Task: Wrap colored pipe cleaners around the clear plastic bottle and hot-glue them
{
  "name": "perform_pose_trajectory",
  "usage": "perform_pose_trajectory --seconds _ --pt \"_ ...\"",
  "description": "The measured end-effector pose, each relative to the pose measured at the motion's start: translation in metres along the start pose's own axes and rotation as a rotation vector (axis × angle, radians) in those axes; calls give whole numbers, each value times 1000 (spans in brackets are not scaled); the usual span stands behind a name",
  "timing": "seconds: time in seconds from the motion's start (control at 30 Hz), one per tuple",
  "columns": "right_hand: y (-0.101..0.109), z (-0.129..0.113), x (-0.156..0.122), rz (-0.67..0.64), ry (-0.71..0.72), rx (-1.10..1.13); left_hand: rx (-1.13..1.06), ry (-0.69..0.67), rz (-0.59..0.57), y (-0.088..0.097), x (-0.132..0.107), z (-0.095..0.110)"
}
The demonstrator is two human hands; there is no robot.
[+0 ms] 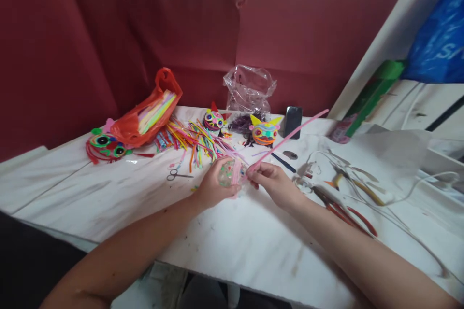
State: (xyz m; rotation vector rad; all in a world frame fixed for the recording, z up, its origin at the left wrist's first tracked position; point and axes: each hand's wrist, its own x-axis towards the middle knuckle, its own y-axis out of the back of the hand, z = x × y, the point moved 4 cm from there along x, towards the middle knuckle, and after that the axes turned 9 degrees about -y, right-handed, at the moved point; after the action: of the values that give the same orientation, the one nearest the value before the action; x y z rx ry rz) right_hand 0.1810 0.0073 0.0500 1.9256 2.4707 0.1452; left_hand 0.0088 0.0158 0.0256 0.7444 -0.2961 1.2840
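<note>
gripping the clear form over the table is the left hand; the right hand is pinching a pink stem. pink bands are covering part; the rest is showing bare.

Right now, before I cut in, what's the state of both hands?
Left hand: closed around a clear rounded object with pink strands across it.
Right hand: closed, fingertips pinching a long pink stem.
</note>
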Motion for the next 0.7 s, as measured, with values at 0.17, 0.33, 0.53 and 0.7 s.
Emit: perform_pose_trajectory --seconds 0.17,0.33,0.53,0.7 --pt "-3 3 -6 -5 -5 -119 9 -14 -41 1 1 6" --pt "-4 2 -7 -6 2 -210 19 -29 -56 0 0 6" --pt "-7 3 -6 -44 21 -197 55 -52 -64 -1 1 7" --pt "-8 6 -5 -43 38 -175 74 -63 -75 0 1 8"
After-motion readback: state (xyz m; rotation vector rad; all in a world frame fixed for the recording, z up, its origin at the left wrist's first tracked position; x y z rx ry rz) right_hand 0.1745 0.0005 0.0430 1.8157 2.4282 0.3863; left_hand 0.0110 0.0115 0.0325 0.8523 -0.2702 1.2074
